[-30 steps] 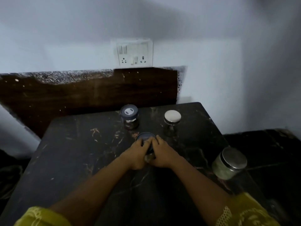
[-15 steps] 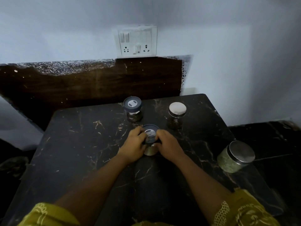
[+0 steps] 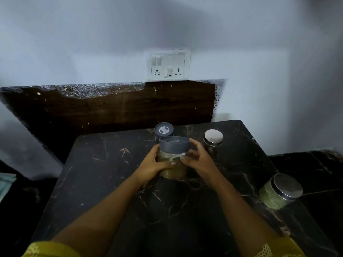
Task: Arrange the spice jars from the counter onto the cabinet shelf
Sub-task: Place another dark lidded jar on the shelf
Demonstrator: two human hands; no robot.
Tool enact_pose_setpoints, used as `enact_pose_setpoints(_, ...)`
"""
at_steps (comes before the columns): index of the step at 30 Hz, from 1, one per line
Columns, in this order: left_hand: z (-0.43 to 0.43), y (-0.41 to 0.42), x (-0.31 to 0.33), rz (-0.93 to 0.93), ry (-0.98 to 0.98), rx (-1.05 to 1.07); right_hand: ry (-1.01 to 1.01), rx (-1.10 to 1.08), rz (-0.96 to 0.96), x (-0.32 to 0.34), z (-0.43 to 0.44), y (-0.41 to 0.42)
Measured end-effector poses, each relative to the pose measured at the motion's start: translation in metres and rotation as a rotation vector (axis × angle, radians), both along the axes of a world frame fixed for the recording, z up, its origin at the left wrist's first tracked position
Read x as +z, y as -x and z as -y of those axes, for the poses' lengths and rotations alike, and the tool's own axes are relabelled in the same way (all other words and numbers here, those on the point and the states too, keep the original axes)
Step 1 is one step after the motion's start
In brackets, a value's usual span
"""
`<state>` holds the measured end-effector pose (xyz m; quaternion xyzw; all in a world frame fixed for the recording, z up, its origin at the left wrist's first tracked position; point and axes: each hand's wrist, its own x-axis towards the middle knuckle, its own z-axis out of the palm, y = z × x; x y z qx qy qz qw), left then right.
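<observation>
Both hands have brought the grey-lidded spice jar [image 3: 173, 160] up from the black marble table [image 3: 111, 182], so its lid now overlaps the second grey-lidded jar [image 3: 163, 130] behind it. The left hand [image 3: 151, 165] clasps the glass, fingers [image 3: 155, 150] curled round it. The right hand [image 3: 201, 161] grips the opposite side, thumb across the front. Further right, a small steel-lidded jar [image 3: 213, 137] stands near the table's back edge. A wide steel-lidded jar [image 3: 280, 191] with green contents sits at the right edge, well apart.

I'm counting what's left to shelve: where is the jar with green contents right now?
Head view: the green-filled jar sits near the right edge of the counter, right of the held grey-lidded jar and nearer than the small silver-lidded jar.
</observation>
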<state>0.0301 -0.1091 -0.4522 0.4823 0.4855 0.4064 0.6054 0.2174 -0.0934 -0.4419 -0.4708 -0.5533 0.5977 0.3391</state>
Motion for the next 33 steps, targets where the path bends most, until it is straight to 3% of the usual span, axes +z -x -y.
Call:
enact_pose_setpoints(4, 0.003, 0.01, 0.015, 0.064, 0.019, -0.036, -0.001, 0.003, -0.099, 0.008, 0.012, 0.019)
enact_pose_setpoints(8, 0.006, 0.009, 0.024, -0.005, -0.076, -0.006, -0.045, -0.111, -0.065, 0.016, 0.014, 0.035)
enact_pose_setpoints(13, 0.007, 0.014, 0.041, 0.072, -0.077, 0.137, -0.145, -0.03, -0.014, 0.021, 0.016, 0.052)
enact_pose_setpoints(18, 0.014, 0.025, 0.048, 0.113, -0.034, 0.096, -0.07, 0.002, -0.21, 0.024, 0.019, 0.064)
enact_pose_setpoints(22, 0.012, 0.032, 0.048, -0.097, -0.147, 0.143, -0.124, -0.138, -0.171, 0.029, 0.021, 0.077)
enact_pose_setpoints(27, 0.014, 0.03, 0.056, -0.124, -0.191, 0.153, -0.244, -0.082, -0.022, 0.036, 0.022, 0.086)
enact_pose_setpoints(33, 0.022, 0.052, 0.062, 0.172, -0.096, 0.097, -0.102, 0.011, -0.188, 0.039, 0.024, 0.089)
